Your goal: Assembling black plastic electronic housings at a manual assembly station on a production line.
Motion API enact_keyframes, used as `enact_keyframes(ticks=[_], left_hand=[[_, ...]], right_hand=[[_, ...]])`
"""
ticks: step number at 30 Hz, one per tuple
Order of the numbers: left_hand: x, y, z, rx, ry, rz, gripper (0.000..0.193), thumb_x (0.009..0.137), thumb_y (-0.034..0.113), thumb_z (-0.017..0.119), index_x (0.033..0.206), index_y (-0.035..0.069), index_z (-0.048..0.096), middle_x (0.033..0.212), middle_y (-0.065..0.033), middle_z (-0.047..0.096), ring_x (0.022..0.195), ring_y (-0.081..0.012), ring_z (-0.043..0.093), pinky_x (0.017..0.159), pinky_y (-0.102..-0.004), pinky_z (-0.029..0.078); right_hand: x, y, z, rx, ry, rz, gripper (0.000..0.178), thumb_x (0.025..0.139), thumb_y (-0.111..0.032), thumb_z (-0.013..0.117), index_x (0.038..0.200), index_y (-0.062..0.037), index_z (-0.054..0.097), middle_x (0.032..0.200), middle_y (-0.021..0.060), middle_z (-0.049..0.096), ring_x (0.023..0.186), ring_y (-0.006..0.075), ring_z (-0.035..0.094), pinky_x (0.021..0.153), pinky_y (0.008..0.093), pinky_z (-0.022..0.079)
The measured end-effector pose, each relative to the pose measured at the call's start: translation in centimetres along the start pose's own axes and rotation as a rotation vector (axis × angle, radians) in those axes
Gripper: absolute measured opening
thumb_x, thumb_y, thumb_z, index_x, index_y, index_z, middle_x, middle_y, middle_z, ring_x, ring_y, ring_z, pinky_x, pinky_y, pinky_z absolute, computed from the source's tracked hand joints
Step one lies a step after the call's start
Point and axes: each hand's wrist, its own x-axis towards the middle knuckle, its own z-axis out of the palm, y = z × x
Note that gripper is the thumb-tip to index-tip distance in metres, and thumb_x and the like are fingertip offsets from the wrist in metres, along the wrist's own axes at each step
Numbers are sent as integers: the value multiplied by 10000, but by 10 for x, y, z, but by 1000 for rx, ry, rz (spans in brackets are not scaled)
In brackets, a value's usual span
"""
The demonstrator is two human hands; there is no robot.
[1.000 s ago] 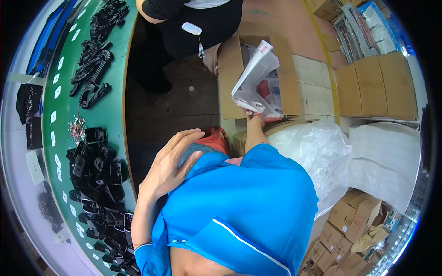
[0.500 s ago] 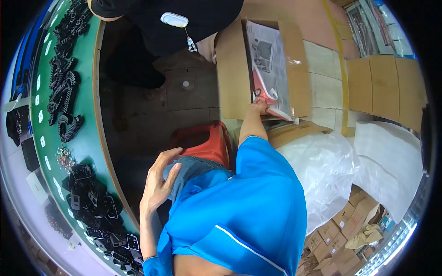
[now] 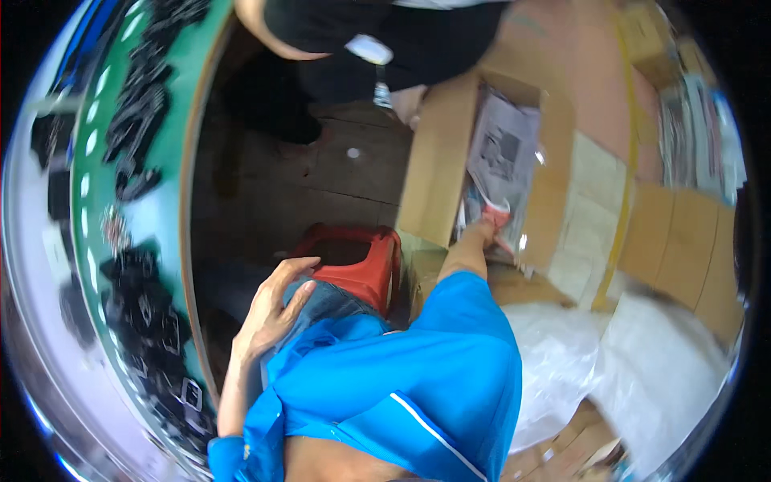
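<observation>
My right hand (image 3: 485, 228) reaches into an open cardboard box (image 3: 436, 165) and is closed on a thin red-and-white piece (image 3: 497, 214). The picture is smeared there, so what kind of thing it is stays unclear. Printed newspaper (image 3: 507, 136) lines the box beyond the fingers. My left hand (image 3: 277, 312) holds nothing; its thumb and fingers are apart above my leg in grey-blue denim (image 3: 325, 301), close to a red plastic stool (image 3: 365, 269).
A green workbench (image 3: 173, 201) along the left carries black coiled cords (image 3: 138, 120) and black devices (image 3: 144, 313). Another person in black (image 3: 337, 72) is at the far side by the box. Clear plastic sheeting (image 3: 554, 353) and folded cardboard (image 3: 675, 241) lie to the right.
The whole view has shifted, so the box appears farther right and lower. Less of the red-and-white piece shows by my right hand. My left hand keeps its open pose.
</observation>
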Motion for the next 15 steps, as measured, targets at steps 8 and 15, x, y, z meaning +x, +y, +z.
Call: enact_keyframes(ticks=[8, 15], left_hand=[[-58, -24, -13, 125, 267, 88, 378, 1038, 275, 561, 1334, 39, 568, 1271, -158, 603, 1120, -305, 628, 943, -392, 525], [-164, 8, -61, 82, 600, 208, 357, 1009, 201, 613, 1327, 43, 573, 1266, -141, 620, 1083, -287, 642, 909, -400, 534]], right_hand=[[-229, 53, 83, -296, -832, 24, 293, 990, -209, 547, 1238, -67, 612, 1215, 170, 637, 942, 308, 657, 821, 422, 595], [-305, 12, 93, -323, -1260, -133, 307, 1011, -227, 519, 1235, -39, 612, 1204, 176, 634, 980, 303, 647, 846, 412, 583]])
